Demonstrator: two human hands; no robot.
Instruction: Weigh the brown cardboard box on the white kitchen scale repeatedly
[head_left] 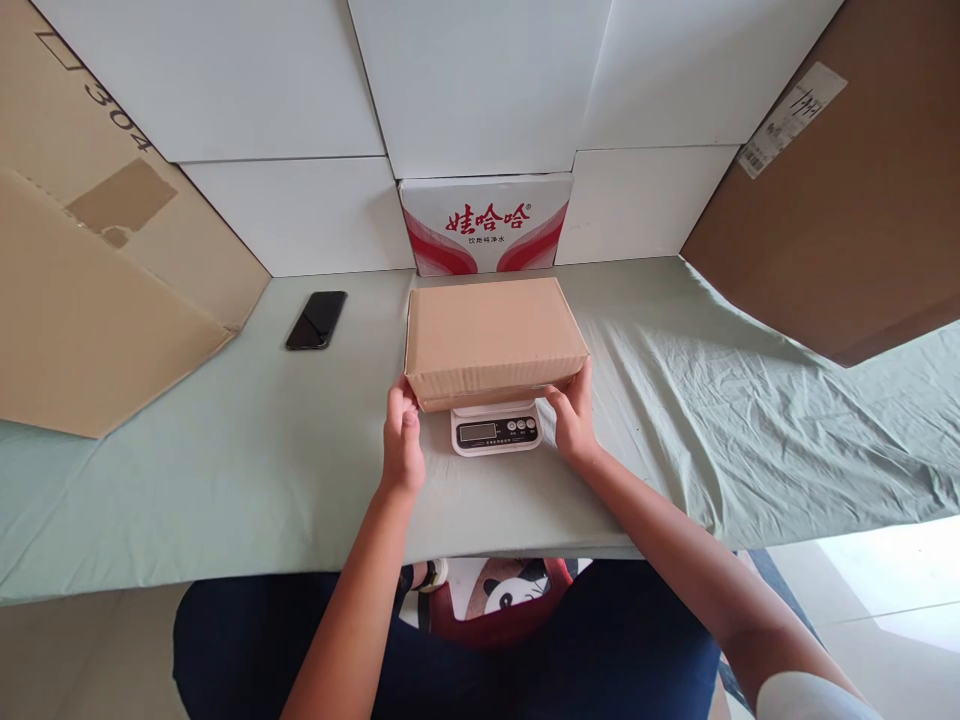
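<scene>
A closed brown cardboard box (491, 335) rests on a small white digital scale (496, 430) in the middle of the table. My left hand (402, 440) grips the box's near left corner. My right hand (574, 415) grips its near right corner. The scale's display and buttons show below the box's front edge; the weighing plate is mostly hidden under the box.
A pale green cloth (712, 400) covers the table. A black phone (316, 320) lies at the left. Behind the box stands a red-and-white carton (486, 222) against white panels. Large cardboard sheets lean at the left (97, 290) and right (847, 220).
</scene>
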